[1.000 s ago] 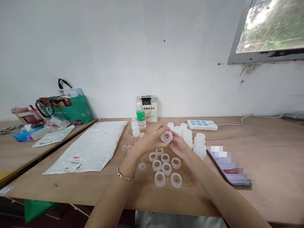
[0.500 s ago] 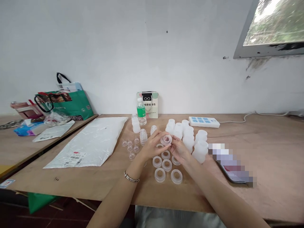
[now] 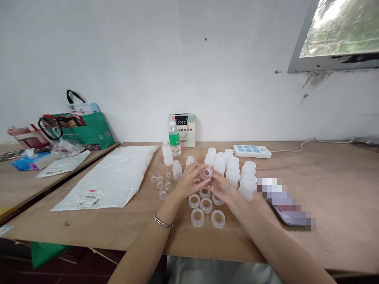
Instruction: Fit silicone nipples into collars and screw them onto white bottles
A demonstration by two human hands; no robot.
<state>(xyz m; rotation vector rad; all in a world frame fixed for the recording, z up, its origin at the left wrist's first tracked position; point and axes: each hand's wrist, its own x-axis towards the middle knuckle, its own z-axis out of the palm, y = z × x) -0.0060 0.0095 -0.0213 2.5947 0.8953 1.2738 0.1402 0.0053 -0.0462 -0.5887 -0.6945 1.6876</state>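
Observation:
Between both hands I hold a translucent plastic ring [image 3: 206, 172], raised over the table with its round opening facing me. My left hand [image 3: 191, 180] is closed round its left side. From the right, the fingers of my right hand [image 3: 220, 185] pinch its edge. Whether a small clear piece sits inside the ring I cannot tell. Below my hands lie several more rings [image 3: 197, 217], some partly hidden. Left of them are several small clear nipples [image 3: 163, 194]. Milky bottle bodies [image 3: 248, 187] stand grouped to the right, and capped small bottles [image 3: 177, 170] stand behind my left hand.
A large white mailing bag [image 3: 109, 177] covers the left of the table [image 3: 118, 232]. At the back are a water bottle [image 3: 174, 139], a paper bag [image 3: 189, 132] and a power strip [image 3: 251, 151]. A phone [image 3: 286, 209] lies right; a green bag [image 3: 97, 130] stands far left.
The view has shifted slightly, so everything sits a little further left. My hands keep hold of the ring, and my right fingers have moved slightly around its edge.

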